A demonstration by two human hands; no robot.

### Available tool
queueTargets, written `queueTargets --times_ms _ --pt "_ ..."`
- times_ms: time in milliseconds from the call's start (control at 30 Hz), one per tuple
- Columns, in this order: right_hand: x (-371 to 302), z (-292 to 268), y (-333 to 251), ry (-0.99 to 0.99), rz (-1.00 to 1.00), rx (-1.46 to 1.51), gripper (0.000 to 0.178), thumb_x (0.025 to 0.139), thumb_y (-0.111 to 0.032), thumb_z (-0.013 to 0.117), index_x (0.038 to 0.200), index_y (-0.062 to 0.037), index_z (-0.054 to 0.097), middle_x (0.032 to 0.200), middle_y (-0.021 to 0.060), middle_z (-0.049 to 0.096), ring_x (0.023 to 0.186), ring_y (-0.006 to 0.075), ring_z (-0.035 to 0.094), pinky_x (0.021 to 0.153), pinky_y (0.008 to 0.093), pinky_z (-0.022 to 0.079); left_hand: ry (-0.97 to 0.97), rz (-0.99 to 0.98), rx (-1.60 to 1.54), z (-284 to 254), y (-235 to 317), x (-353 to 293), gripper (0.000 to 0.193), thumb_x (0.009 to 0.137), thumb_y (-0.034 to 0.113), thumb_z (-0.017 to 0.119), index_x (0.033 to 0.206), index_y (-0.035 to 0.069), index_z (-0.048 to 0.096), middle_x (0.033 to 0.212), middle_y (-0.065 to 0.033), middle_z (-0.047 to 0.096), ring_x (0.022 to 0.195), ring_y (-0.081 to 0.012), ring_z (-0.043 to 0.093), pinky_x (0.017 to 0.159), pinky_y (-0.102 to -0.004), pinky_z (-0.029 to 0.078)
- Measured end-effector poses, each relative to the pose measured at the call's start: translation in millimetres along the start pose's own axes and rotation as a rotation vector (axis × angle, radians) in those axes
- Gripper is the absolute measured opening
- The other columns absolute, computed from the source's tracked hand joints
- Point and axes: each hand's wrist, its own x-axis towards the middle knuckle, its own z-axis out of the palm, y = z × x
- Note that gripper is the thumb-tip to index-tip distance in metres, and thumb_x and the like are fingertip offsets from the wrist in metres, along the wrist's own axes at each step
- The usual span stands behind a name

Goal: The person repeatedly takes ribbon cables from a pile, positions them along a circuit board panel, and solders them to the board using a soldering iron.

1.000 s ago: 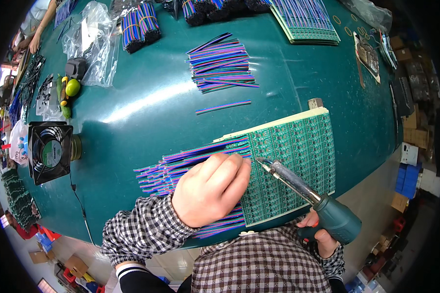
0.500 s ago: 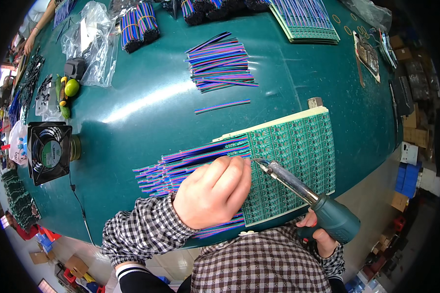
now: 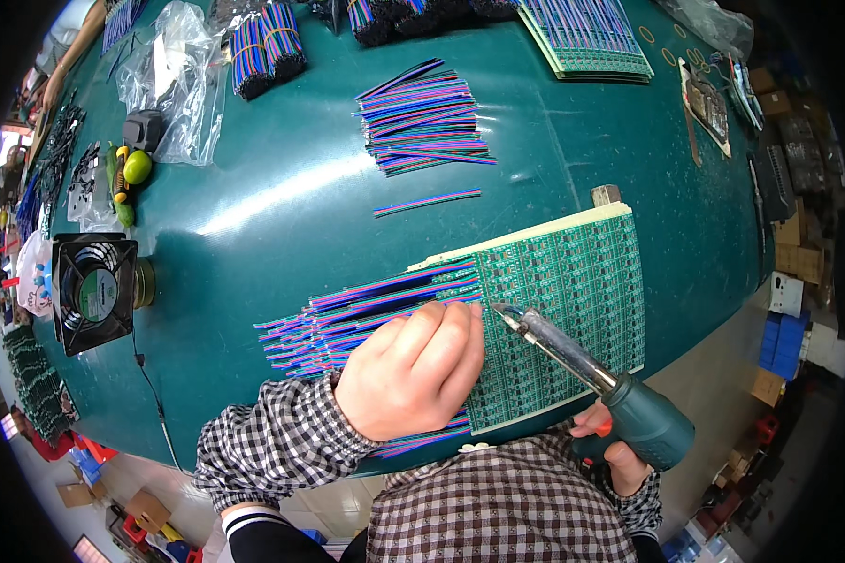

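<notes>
My left hand (image 3: 411, 366) is closed in a pinch at the left edge of a green circuit board panel (image 3: 563, 310). Its fingertips are on the end of a flat multicoloured ribbon wire, mostly hidden by the hand. Several such wires (image 3: 347, 305) stretch leftward from the panel, above and below the hand. In my right hand (image 3: 620, 455) is a green pistol-shaped soldering gun (image 3: 650, 422), its grip partly out of sight. Its metal tip points up and left, just right of my left fingertips and a small gap away from them.
Beyond the panel lie one loose ribbon wire (image 3: 427, 202) and a pile of wires (image 3: 422, 122). A metal block (image 3: 606, 196) touches the panel's far edge. A black fan (image 3: 96, 293) stands at left. Wired panels (image 3: 591, 42) are stacked at the back; another person's arm (image 3: 70, 58) shows far left.
The soldering gun's tip has drawn back slightly to the right, away from my left fingertips. My left hand has barely moved. The other person's arm at far left has shifted.
</notes>
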Motion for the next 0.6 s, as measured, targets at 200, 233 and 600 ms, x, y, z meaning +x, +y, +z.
queueTargets --times_ms 200,233,600 --pt "-3.0 -7.1 10.2 -0.003 -0.026 0.019 0.073 0.073 -0.026 0.093 0.122 0.0095 0.053 0.088 0.0147 0.070 0.080 0.0233 0.070 0.078 0.0428 0.062 -0.001 -0.021 -0.057 -2.2 -0.2 1.3 0.038 0.069 0.006 0.069 0.105 -0.005 0.071 0.100 -0.0119 0.063 0.083 -0.0228 0.064 0.065 -0.0302 0.055" --pt "-3.0 -6.0 9.7 -0.003 -0.026 0.018 0.073 0.073 -0.026 0.093 0.122 0.0095 0.053 0.088 0.0147 0.070 0.080 0.0233 0.070 0.078 0.0428 0.062 -0.001 -0.023 -0.068 -2.3 -0.6 1.2 0.038 0.068 0.006 0.070 0.105 -0.005 0.071 0.100 -0.0119 0.063 0.083 -0.0228 0.064 0.065 -0.0301 0.054" --pt "-2.1 -3.8 6.6 0.009 -0.001 -0.006 0.072 0.071 -0.026 0.095 0.119 0.0095 0.054 0.087 0.0140 0.069 0.080 0.0215 0.070 0.078 0.0421 0.062 0.001 -0.019 -0.125 -0.3 -3.7 0.3 0.039 0.069 0.005 0.070 0.106 -0.007 0.069 0.100 -0.0126 0.063 0.084 -0.0239 0.064 0.067 -0.0315 0.055"
